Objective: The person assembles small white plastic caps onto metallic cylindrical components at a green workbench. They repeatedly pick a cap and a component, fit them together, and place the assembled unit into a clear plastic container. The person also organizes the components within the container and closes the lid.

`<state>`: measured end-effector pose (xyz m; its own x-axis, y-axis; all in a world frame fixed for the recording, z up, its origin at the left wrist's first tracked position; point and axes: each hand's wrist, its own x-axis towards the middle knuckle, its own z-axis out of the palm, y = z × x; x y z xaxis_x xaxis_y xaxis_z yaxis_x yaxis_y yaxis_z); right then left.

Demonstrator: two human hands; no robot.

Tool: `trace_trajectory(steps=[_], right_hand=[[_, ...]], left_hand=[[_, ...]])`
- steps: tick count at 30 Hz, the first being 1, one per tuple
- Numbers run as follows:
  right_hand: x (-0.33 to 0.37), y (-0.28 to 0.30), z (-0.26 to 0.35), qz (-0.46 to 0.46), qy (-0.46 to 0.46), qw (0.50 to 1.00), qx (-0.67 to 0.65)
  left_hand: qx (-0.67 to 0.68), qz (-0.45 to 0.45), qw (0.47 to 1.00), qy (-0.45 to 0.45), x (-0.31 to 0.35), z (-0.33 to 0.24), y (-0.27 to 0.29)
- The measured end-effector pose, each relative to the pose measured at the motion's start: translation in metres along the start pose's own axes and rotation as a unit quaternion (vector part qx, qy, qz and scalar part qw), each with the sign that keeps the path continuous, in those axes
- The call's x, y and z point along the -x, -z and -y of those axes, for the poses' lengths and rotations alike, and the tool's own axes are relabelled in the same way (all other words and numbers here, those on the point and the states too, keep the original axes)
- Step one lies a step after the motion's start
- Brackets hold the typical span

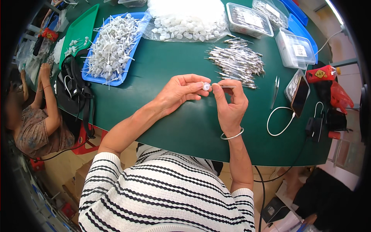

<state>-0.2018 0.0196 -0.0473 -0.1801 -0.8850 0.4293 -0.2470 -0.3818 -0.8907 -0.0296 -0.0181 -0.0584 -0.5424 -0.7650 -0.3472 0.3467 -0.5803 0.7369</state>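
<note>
Over the near middle of the green table, my left hand (179,92) pinches a small round white plastic cap (206,87) between thumb and fingertips. Close to the cap's right side, my right hand (232,101) is closed in a pinch on what looks like a thin metal rod (225,86), mostly covered by the fingers. Whether the rod's tip touches the cap is too small to tell. Beyond my right hand lies a loose pile of thin metal rods (237,61). A heap of similar white caps (189,31) spills from a clear plastic bag farther back.
A blue tray (123,80) at left holds many white caps with rods. Tweezers (276,92), a phone (300,98) on a clear box and a white cable (279,134) lie at right. Clear boxes (295,50) stand behind. A black bag (71,83) and a co-worker (42,120) are at left.
</note>
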Motion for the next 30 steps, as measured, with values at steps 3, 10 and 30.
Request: trace_trajectory(steps=[3, 10, 30], right_hand=[[-0.0004, -0.0003, 0.0011, 0.003, 0.009, 1.0, 0.015], [-0.0004, 0.0001, -0.0008, 0.007, 0.023, 0.999, 0.03], [-0.0016, 0.0019, 0.0014, 0.026, 0.024, 0.999, 0.027]], left_hand=[[0.001, 0.001, 1.0, -0.001, -0.0001, 0.0, 0.0001], [-0.01, 0.002, 1.0, -0.005, 0.0003, 0.0001, 0.0003], [-0.007, 0.007, 1.0, 0.006, -0.0005, 0.0004, 0.0021]])
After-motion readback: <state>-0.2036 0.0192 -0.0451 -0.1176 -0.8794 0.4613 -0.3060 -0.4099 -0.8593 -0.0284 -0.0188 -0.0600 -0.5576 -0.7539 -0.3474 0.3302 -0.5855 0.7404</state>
